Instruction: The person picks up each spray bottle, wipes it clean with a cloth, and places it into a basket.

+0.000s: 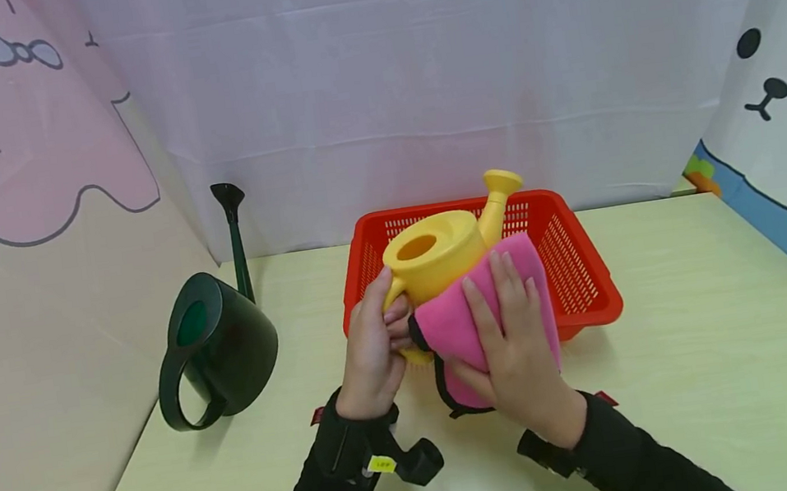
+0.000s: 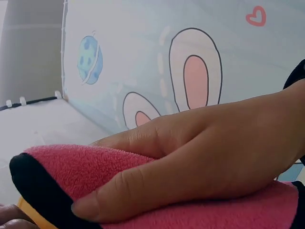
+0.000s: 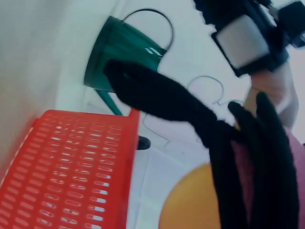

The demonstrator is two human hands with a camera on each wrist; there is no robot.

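Observation:
In the head view, a yellow watering can [image 1: 432,253] is held tilted in front of the red basket, its spout pointing up and right. My left hand [image 1: 371,356] grips its handle side. My right hand [image 1: 519,345] lies with fairly straight fingers on a pink cloth [image 1: 449,325] with black edging, pressing it against the can's body. The left wrist view has the right hand [image 2: 209,148] across the cloth [image 2: 95,162], thumb along its near side. Black edging [image 3: 162,95] hangs before the right wrist camera, with part of the yellow can [image 3: 190,202] below.
A red perforated basket [image 1: 577,254] stands on the pale table [image 1: 708,370] behind the hands. To the left is a dark green watering can [image 1: 244,356] with a long upright spout. Printed curtains [image 1: 418,93] hang behind and at both sides.

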